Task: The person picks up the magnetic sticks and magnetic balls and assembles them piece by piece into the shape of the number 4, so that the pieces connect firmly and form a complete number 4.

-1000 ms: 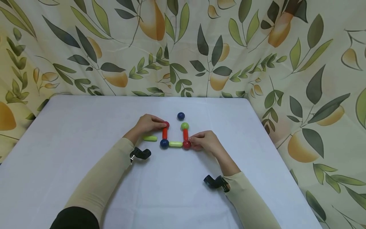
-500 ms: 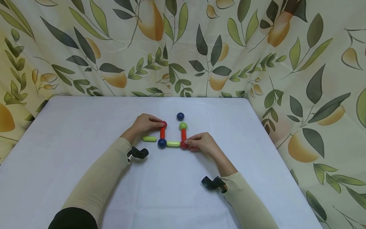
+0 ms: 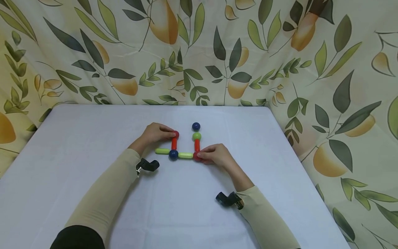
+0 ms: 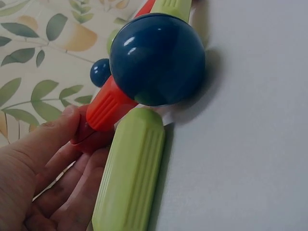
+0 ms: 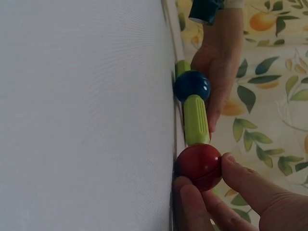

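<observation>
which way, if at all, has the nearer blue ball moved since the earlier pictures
Yes: the nearer blue ball has moved left in the head view, toward the leftmost light green rod, which has stayed put.

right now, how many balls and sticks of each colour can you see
Red balls: 2
Blue balls: 2
Green ball: 1
Red sticks: 2
Green sticks: 2
Total: 9
</observation>
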The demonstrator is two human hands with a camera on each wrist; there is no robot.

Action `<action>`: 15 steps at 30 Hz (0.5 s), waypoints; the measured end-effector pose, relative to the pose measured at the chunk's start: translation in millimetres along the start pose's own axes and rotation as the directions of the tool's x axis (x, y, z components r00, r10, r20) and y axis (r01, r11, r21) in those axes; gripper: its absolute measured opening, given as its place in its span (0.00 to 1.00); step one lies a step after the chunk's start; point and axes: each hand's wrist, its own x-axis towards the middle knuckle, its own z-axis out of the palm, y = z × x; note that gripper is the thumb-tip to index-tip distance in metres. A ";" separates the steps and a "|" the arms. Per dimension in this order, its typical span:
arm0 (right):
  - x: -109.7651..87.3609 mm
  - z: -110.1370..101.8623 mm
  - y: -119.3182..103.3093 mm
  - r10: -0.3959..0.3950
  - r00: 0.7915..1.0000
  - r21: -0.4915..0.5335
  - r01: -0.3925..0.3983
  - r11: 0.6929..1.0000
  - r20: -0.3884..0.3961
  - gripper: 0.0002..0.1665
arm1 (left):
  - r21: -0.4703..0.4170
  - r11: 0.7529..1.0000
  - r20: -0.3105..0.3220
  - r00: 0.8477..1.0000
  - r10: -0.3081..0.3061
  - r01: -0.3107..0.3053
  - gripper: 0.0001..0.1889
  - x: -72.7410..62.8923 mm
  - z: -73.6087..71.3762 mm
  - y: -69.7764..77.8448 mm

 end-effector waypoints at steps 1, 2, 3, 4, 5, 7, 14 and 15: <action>0.7 0.6 -0.3 0.002 1.000 0.003 -0.002 1.000 -0.001 0.17 | 0.003 1.000 -0.003 1.000 0.001 -0.001 0.25 0.5 -0.8 -0.7; 1.3 1.3 -0.7 0.005 1.000 0.008 -0.005 1.000 -0.001 0.17 | 0.006 1.000 -0.003 1.000 0.003 -0.003 0.26 0.9 -1.7 -1.5; 1.6 1.8 -1.4 0.008 1.000 0.009 -0.008 1.000 -0.003 0.16 | 0.008 1.000 -0.002 1.000 0.006 -0.006 0.26 1.3 -2.5 -2.1; 2.1 2.5 -1.8 0.010 1.000 0.007 -0.010 1.000 -0.006 0.16 | 0.006 1.000 -0.001 1.000 0.008 -0.008 0.26 1.4 -3.3 -2.5; 2.4 3.1 -2.4 0.011 1.000 0.003 -0.011 1.000 -0.008 0.16 | 0.002 1.000 0.003 1.000 0.010 -0.010 0.26 1.4 -4.1 -2.9; 2.6 4.2 -4.2 0.017 1.000 0.004 -0.017 1.000 -0.009 0.16 | -0.005 1.000 0.002 1.000 0.015 -0.015 0.26 1.3 -5.6 -3.4; 3.4 7.1 -7.4 0.017 1.000 -0.006 -0.017 1.000 -0.004 0.16 | -0.001 1.000 0.008 1.000 0.027 -0.027 0.27 0.7 -9.5 -5.2; 3.7 7.5 -7.4 0.016 1.000 -0.009 -0.016 1.000 -0.005 0.16 | 0.002 1.000 0.008 1.000 0.026 -0.026 0.27 0.8 -10.0 -5.6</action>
